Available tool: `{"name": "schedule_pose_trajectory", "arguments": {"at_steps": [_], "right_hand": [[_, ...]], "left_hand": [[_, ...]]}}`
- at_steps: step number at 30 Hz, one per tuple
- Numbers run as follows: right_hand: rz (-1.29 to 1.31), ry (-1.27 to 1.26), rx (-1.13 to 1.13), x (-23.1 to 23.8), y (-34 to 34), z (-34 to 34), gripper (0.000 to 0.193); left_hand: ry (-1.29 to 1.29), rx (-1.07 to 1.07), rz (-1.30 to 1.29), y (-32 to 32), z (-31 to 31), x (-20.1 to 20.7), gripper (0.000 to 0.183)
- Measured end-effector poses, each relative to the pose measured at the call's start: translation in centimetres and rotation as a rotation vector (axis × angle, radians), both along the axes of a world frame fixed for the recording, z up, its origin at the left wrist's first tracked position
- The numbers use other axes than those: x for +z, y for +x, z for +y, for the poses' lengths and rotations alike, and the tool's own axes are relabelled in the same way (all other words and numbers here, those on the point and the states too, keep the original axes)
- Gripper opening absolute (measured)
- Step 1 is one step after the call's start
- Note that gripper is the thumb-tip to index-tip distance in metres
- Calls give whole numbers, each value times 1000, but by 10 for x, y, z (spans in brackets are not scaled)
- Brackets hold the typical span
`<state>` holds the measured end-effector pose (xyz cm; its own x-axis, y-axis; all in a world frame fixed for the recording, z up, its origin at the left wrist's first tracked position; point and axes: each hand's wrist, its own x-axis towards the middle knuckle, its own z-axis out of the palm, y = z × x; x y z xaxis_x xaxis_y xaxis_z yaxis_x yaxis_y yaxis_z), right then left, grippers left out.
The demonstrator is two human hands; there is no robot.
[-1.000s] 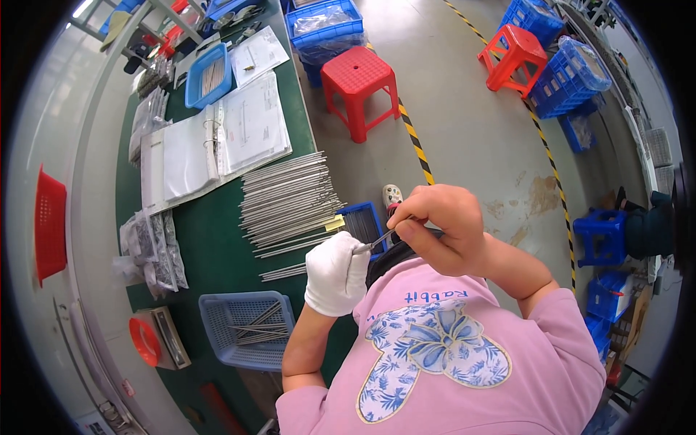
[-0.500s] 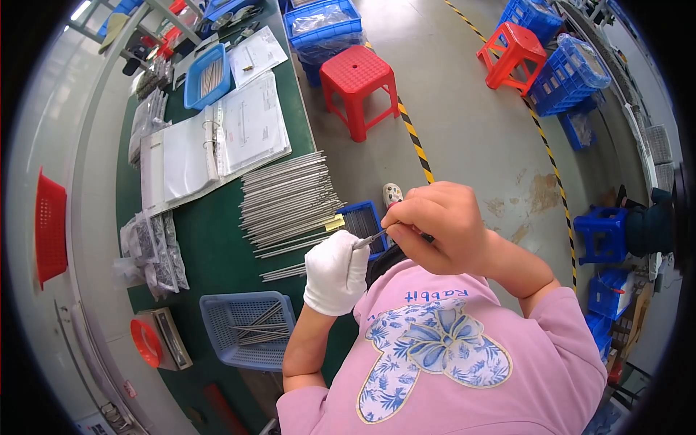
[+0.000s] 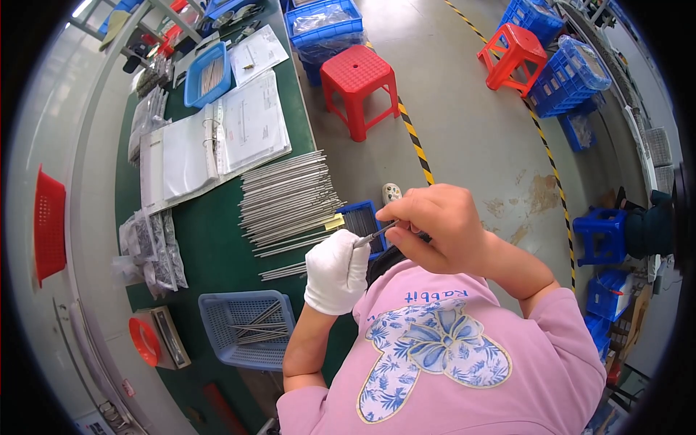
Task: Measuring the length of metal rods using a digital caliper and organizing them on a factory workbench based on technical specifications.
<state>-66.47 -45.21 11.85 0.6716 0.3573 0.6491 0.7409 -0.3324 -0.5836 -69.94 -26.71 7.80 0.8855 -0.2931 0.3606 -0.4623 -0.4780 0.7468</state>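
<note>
My left hand [image 3: 333,274], in a white glove, is closed around a grey metal rod [image 3: 362,241] whose end pokes out toward the right. My bare right hand [image 3: 444,226] pinches a thin dark pin-like piece [image 3: 381,231] between thumb and forefinger, in line with the rod's end. Whether the piece sits inside the rod or only touches it is too small to tell. Many similar metal rods [image 3: 286,199] lie side by side on the green table beyond my left hand, with a yellow slip [image 3: 334,222] on them. Beside them a blue bin [image 3: 374,210] holds thin dark pieces.
A light-blue basket [image 3: 212,304] with several rods stands left of my left forearm. Farther up the table [image 3: 210,239] lie an open ring binder [image 3: 254,119], plastic bags [image 3: 152,250] and a blue tray [image 3: 194,81] of rods. A red stool [image 3: 357,69] stands on the floor.
My right hand's fingers have shifted slightly on the thin piece, the forefinger reaching a little farther left. The left hand keeps its grip on the rod, nearly still.
</note>
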Motion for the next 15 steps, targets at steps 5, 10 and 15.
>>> {"name": "schedule_pose_trajectory", "arguments": {"at_steps": [5, 10, 15], "right_hand": [[73, 54, 8, -6, -1, -3, 10], [-24, 114, -6, -6, 2, -3, 10], [19, 327, -41, 0, 4, -5, 11]], "left_hand": [[7, 3, -7, 2, -2, 2, 13], [-5, -15, -22, 3, -4, 4, 14], [8, 4, -6, 1, 0, -2, 14]]}}
